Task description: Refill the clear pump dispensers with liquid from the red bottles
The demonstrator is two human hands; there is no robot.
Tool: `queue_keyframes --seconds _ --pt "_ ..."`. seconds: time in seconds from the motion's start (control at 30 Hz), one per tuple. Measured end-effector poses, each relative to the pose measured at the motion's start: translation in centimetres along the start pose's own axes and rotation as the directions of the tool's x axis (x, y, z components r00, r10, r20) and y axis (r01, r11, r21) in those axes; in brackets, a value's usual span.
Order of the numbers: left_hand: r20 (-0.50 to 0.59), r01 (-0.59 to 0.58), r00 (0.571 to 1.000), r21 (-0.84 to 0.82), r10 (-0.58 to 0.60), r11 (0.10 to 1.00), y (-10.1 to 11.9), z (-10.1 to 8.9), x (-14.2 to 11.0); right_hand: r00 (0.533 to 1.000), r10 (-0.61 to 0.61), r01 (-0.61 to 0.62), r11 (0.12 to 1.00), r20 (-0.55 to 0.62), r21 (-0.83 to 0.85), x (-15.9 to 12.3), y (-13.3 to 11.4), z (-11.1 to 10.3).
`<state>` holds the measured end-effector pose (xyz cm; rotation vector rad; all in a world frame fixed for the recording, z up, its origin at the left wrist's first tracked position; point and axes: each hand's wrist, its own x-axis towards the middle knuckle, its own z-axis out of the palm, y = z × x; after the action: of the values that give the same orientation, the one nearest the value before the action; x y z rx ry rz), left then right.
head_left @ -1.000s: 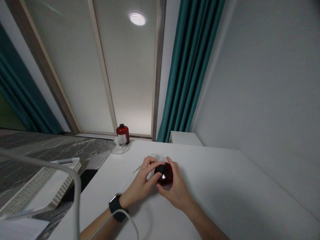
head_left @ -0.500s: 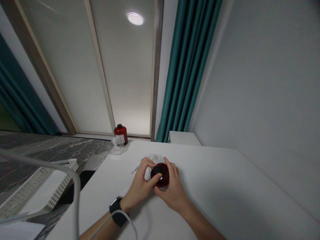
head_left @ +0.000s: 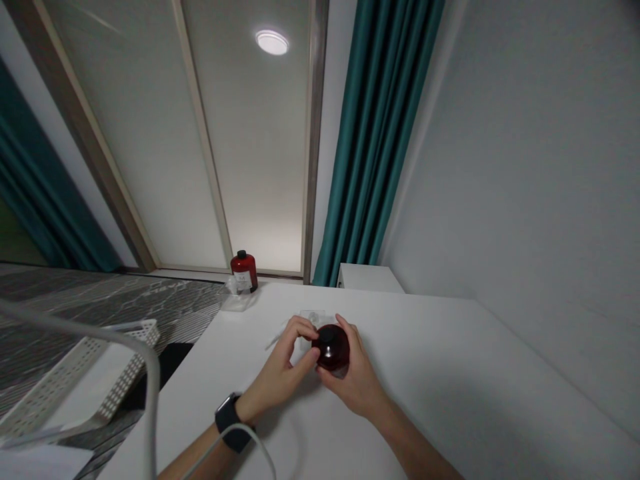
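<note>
White table (head_left: 450, 373), with a perforated plastic basket (head_left: 45, 393) beyond its left edge. Near the table's middle, the right hand (head_left: 357, 377) grips a dark red bottle (head_left: 339, 357) around its side; the left hand (head_left: 283, 360) is half curled, fingertips at the bottle's left shoulder, whether pinching I cannot tell. A labelled red bottle (head_left: 245, 272) stands at the far-left corner. A black cap (head_left: 327, 335) tops the dark red bottle.
</note>
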<state>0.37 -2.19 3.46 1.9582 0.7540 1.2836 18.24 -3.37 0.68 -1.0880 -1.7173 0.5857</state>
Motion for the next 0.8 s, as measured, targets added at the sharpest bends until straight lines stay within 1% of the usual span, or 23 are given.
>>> queue_keyframes --seconds 0.07,0.2,0.27,0.37,0.4,0.53,0.57,0.7,0.8 --pt "-0.024 -0.016 1.000 -0.019 0.015 1.000 -0.13 0.04 -0.08 1.000 0.018 -0.018 1.000 -0.007 0.006 0.05 0.11 0.00" --pt "0.009 0.004 1.000 -0.057 -0.003 0.998 -0.15 0.10 -0.23 0.999 0.045 -0.045 0.999 0.005 0.022 -0.01 0.21 -0.09" --pt "-0.007 0.009 1.000 -0.073 -0.010 0.997 -0.15 0.05 -0.30 0.999 0.048 -0.048 0.998 0.012 0.028 -0.06 0.19 -0.13" --pt "-0.069 -0.014 0.998 -0.054 0.011 0.998 -0.16 -0.08 -0.34 0.999 0.053 -0.053 0.998 0.010 0.024 -0.07 0.13 -0.14" --pt "-0.072 -0.022 0.997 -0.045 0.019 0.999 -0.14 -0.11 -0.32 0.999 0.054 -0.054 0.998 0.009 0.021 -0.06 0.11 -0.13" --pt "-0.014 -0.032 0.999 -0.040 0.032 0.999 -0.02 -0.08 -0.19 0.999 0.043 -0.043 0.999 0.033 0.013 -0.09 0.02 -0.12" --pt "-0.019 -0.032 0.999 -0.044 0.031 0.999 -0.02 -0.05 -0.18 0.998 0.038 -0.038 0.999 0.039 0.011 -0.11 0.01 -0.13" --pt "-0.089 -0.036 0.995 -0.038 0.032 0.999 -0.15 -0.01 -0.16 0.999 0.028 -0.028 1.000 0.040 0.003 -0.17 -0.01 -0.15" --pt "-0.073 -0.043 0.996 -0.027 0.041 0.999 -0.14 0.01 -0.09 0.999 0.025 -0.025 1.000 0.041 0.000 -0.16 -0.03 -0.13"
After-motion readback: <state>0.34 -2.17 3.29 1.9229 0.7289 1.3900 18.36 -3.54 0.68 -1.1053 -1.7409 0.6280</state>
